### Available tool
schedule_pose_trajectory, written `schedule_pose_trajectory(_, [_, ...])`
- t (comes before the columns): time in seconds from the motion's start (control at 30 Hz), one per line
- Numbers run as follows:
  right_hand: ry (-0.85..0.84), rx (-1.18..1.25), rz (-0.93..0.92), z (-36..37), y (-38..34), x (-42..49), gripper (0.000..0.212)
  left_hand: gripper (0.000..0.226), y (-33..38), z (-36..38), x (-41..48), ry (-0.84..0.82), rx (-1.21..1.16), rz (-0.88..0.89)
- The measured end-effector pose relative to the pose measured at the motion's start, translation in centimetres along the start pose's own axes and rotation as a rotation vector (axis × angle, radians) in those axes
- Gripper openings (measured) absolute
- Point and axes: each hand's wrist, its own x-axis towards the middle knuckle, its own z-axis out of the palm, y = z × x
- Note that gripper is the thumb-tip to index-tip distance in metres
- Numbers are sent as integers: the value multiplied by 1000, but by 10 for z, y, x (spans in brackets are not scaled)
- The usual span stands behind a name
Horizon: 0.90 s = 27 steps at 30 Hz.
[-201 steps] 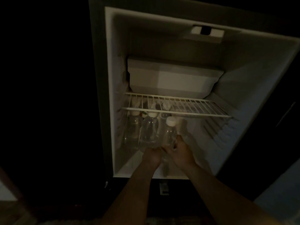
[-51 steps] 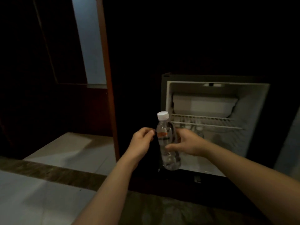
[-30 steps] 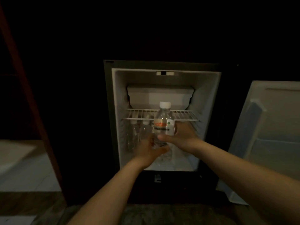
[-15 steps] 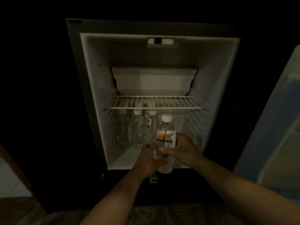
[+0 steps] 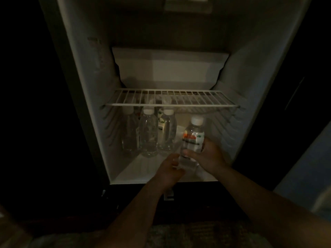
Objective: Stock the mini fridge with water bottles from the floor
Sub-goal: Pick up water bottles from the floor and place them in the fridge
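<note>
One clear plastic white-capped water bottle (image 5: 193, 138), upright inside the white mini fridge (image 5: 80, 68) below the white wire shelf (image 5: 170, 100), right of three clear bottles (image 5: 148, 135). I note right hand (image 5: 210, 157) fingers (image 5: 189, 152) wrapped round its middle, left hand (image 5: 167, 173) fingers (image 5: 174, 162) curled at its base.

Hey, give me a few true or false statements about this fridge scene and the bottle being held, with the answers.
1. The right hand grips the labelled bottle. True.
2. Bottles sit on top of the wire shelf. False: the stocked bottles stand beneath it.
3. The labelled bottle has a white cap. True.
4. The stocked bottles stand at the right of the fridge. False: they cluster at the left.
</note>
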Motion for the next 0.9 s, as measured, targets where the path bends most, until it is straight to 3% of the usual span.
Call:
schedule_pose_trajectory(0.17, [71,-45,-3,8,-2,20,51,30,7,11,9,21,-200,-40])
schedule_pose_trajectory(0.3, [107,-100,-29,5,-6,35,51,42,18,19,17,7,-238,-54])
schedule_pose_trajectory(0.4, [60,-97,-78,2,-5,41,53,48,19,24,24,-17,-309,-69])
schedule_pose_trajectory(0.57, [-55,-251,-175,-3,-3,55,54,51,23,37,38,83,-470,-43])
schedule_pose_trajectory(0.73, [-13,-231,-166,8,-4,76,43,54,17,41,54,140,-546,-14])
schedule_pose_trajectory(0.9, [61,-264,-175,24,-3,97,48,63,19,33,64,112,-525,-60])
